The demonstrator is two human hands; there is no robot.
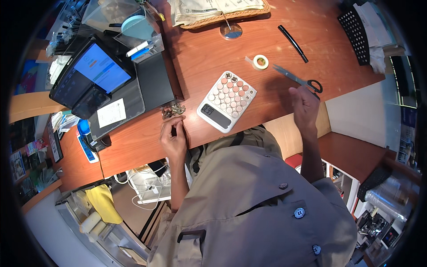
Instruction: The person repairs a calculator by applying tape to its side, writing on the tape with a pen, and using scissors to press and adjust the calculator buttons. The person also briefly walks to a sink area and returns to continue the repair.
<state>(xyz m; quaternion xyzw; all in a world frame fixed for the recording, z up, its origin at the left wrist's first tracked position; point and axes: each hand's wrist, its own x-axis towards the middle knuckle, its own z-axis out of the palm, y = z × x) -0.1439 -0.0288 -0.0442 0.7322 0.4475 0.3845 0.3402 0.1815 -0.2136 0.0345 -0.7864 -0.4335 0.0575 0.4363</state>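
My left hand point(173, 140) is at the desk's near edge, fingers bent in and thumb closed toward them; anything between them is too small to make out. Just beyond its fingertips lies a small tangled brownish clump point(173, 110), perhaps rubber bands. A white calculator point(227, 101) with round pink and white keys lies tilted to the right of that hand. My right hand point(305, 107) is curled into a loose fist, its inside hidden. Directly beyond it are black-handled scissors point(297, 78), their lower handle loop partly covered by the hand.
A tape roll point(260, 62), a black pen point(292, 43) and a round metal stand point(231, 30) sit farther back, near a wicker basket point(231, 18) of printed paper. To the left are a lit tablet screen point(104, 66) and a black box point(155, 78). A black perforated holder point(356, 38) stands far right.
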